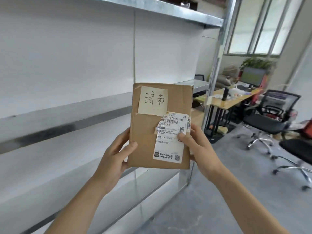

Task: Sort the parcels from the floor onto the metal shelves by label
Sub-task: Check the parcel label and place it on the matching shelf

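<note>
A flat brown cardboard parcel [145, 129] is held upright in front of me, its face toward the camera. A pale yellow note with handwritten characters [152, 100] sticks to its upper part, and a torn white shipping label [170, 141] covers its lower right. My left hand [116, 156] grips the parcel's lower left edge, thumb on the front. My right hand [195, 144] grips the right edge, thumb pressed on the shipping label. The metal shelves [55, 119] stand to the left and behind the parcel, their boards bare.
A steel upright [214, 68] marks the shelf unit's right end. Beyond it stand a wooden desk [234, 100] with a monitor [252, 76] and clutter, and two black office chairs [271, 115]. Grey concrete floor [219, 200] spreads to the lower right.
</note>
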`<state>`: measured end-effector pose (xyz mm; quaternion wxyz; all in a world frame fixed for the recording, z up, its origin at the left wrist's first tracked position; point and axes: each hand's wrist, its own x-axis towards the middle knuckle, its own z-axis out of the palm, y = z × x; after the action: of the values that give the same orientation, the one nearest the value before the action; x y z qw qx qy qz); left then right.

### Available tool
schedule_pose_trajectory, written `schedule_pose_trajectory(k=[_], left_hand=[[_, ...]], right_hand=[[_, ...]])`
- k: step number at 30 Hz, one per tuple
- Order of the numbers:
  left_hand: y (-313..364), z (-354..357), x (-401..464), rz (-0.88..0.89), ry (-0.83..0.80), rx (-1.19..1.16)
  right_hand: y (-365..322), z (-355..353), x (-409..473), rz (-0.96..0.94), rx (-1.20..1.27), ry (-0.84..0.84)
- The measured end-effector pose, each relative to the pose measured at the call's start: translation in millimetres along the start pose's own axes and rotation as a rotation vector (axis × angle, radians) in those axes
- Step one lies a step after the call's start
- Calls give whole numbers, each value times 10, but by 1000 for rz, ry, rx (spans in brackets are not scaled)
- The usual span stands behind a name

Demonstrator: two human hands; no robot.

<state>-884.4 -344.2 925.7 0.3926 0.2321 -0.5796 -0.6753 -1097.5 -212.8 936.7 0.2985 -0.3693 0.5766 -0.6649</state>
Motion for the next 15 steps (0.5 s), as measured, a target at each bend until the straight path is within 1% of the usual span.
schedule_pose_trajectory(k=[3,6,9,15], left_hand=[[-184,610,395,-36,-72,-25],[-322,1078,722,-65,-117,-14],[-434,1417,1042,-90,-166,-2],[-626,1904,1803,-141,-315,87]], right_hand=[[-12,-658,217,-4,0,49],[0,-1160,403,3,-17,106],[25,-1532,597,-2,-55,167],[47,-2071,1055,-12,-148,264]])
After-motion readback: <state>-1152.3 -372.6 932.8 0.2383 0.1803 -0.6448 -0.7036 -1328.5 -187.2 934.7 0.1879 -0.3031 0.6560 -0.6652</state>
